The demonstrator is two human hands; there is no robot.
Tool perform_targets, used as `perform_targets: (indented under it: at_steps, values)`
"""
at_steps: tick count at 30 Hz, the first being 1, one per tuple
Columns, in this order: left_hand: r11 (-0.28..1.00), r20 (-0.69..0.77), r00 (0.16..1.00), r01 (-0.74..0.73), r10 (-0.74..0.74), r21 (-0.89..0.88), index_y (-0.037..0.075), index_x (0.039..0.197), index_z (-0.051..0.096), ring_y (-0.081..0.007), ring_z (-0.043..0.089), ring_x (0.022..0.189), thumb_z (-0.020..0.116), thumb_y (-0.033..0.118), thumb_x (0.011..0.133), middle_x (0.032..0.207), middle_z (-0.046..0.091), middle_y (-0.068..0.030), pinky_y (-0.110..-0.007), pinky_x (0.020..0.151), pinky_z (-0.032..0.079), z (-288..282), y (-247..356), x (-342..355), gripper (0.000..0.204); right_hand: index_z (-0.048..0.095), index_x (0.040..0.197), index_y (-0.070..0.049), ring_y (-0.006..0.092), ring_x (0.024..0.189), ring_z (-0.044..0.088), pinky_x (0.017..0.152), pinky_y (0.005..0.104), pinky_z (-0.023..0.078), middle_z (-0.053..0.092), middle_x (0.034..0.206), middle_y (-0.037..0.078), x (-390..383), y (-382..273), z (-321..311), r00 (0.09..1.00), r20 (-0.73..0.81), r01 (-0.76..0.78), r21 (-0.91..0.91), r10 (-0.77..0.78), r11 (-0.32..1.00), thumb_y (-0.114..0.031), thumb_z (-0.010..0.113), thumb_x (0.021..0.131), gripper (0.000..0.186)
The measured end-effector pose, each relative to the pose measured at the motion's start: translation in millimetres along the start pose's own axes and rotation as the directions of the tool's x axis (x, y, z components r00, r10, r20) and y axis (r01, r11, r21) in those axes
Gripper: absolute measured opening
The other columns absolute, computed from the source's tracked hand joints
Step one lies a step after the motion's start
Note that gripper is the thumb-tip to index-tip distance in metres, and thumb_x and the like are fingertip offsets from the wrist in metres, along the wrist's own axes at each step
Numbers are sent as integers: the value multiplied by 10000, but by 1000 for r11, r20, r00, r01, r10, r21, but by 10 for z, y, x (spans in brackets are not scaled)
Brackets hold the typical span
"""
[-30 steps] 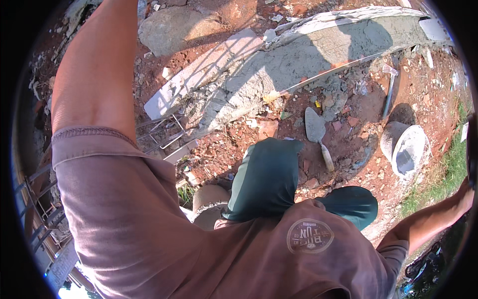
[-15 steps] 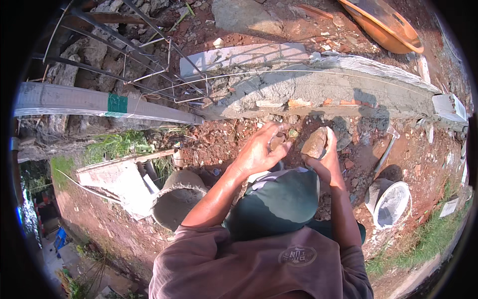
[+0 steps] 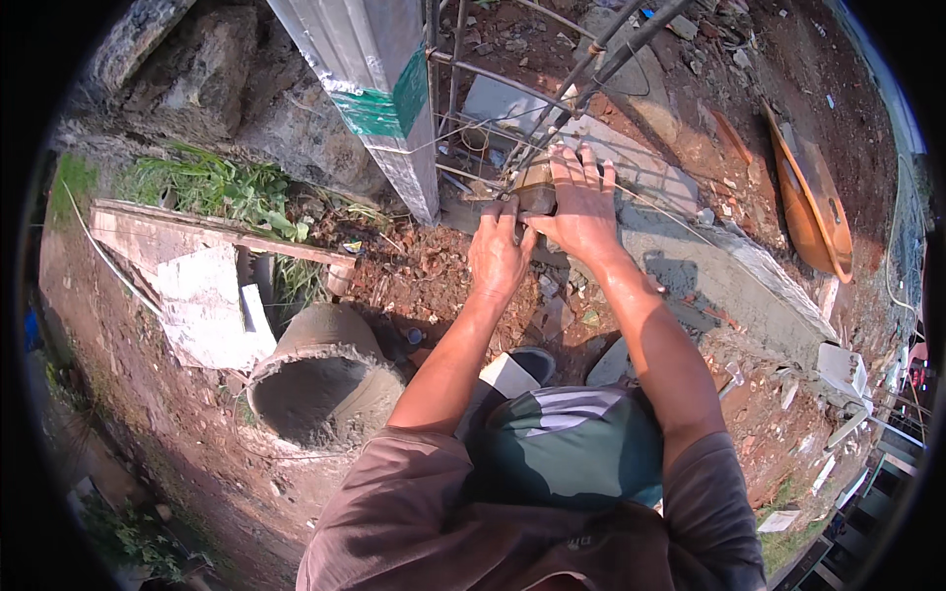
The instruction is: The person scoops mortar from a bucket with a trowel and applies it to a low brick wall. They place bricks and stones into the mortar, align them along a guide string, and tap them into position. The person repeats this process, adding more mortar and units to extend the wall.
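A rough brownish stone (image 3: 535, 195) sits between my hands at the left end of a mortar-covered wall (image 3: 680, 251), beside the metal post and the rebar. My left hand (image 3: 500, 248) grips its near side with bent fingers. My right hand (image 3: 585, 209) lies along its right side, thumb at the near edge and fingers stretched away over the mortar. The rebar cage (image 3: 552, 123) rises just beyond my fingertips. Part of the stone is hidden under my hands.
A tall metal post (image 3: 389, 89) with a green band stands left of my hands. A mortar-coated bucket (image 3: 320, 384) lies tilted at lower left, near white boards (image 3: 202, 305). An orange wheelbarrow tray (image 3: 806, 197) is at far right. A string runs over the wall.
My view has turned left toward the post. Both hands have come together at the wall's end, and the stone from my right hand is now down there between them.
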State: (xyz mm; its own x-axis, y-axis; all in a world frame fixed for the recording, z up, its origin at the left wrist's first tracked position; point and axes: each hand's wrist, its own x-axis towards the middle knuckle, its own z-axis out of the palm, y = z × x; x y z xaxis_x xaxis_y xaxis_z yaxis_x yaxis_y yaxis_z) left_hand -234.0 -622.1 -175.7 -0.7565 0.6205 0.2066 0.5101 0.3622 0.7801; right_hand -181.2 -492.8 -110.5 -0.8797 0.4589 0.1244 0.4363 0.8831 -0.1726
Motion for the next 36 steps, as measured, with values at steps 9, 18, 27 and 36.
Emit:
perform_targets:
  at_steps: [9, 18, 27, 36]
  values:
    - [995, 22, 995, 97, -97, -4, 58, 1274, 512, -354, 599, 997, 689, 202, 791, 1205, 530, -137, -435, 816, 506, 220, -216, 26, 534, 475, 1318, -53, 348, 1331, 357, 1130, 531, 153, 467, 1370, 168, 179, 85, 82, 977, 135, 173, -67, -163, 983, -410, 755, 653, 806]
    - [993, 56, 994, 85, -90, 84, 69, 1220, 560, -384, 616, 889, 652, 177, 828, 1170, 555, -159, -443, 738, 514, 206, -321, -4, 417, 583, 1176, -40, 348, 1290, 402, 1126, 541, 174, 496, 1319, 202, 256, -122, 113, 959, 222, 200, -102, -173, 975, -390, 735, 631, 666]
    - [991, 95, 995, -17, 30, -135, 37, 1297, 490, -266, 624, 890, 658, 169, 862, 1271, 479, -191, -364, 796, 515, -504, -80, -537, 485, 594, 1109, -55, 297, 1021, 549, 1015, 482, 348, 568, 1086, 101, -565, -190, -426, 970, -239, 137, 354, -52, 925, -113, 714, 705, 426]
    - [945, -114, 992, 95, -62, 313, 10, 1185, 564, -275, 598, 991, 587, 134, 922, 1113, 588, -162, -355, 846, 486, -2191, -110, -1252, 292, 559, 1141, -2, 378, 1073, 524, 913, 463, 427, 529, 1167, 213, -3353, 541, 145, 672, 26, -708, 317, 740, 631, -269, 672, 828, 426]
